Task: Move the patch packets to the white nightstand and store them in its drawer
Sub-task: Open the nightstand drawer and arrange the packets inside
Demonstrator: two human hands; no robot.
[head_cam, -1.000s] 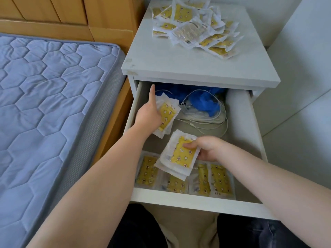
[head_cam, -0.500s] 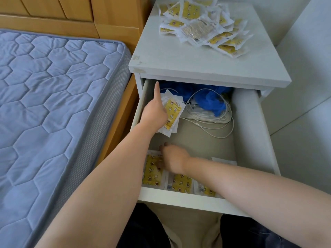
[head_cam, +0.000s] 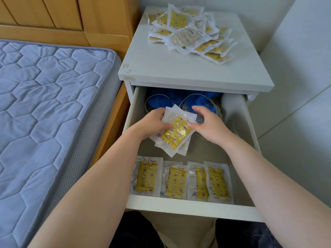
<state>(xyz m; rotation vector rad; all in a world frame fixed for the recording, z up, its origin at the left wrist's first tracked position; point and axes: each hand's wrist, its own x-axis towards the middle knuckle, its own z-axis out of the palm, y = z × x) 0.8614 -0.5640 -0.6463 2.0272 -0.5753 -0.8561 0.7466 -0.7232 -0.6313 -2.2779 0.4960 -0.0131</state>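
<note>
L hand (head_cam: 152,122) & R hand (head_cam: 209,126) pinch stack of yellow-white plastic patch packets (head_cam: 176,134) inside open white drawer (head_cam: 193,207), row of four (head_cam: 180,181) at front edge

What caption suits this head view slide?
Left hand and right hand hold a packet stack in the open drawer; more packets lie on the nightstand.

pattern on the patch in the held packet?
Yellow with small white stars and moons; held packet, head view.

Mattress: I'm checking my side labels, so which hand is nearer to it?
Left. The left hand holds the packets on the drawer's mattress side; the right hand pinches them from the far side.
</note>
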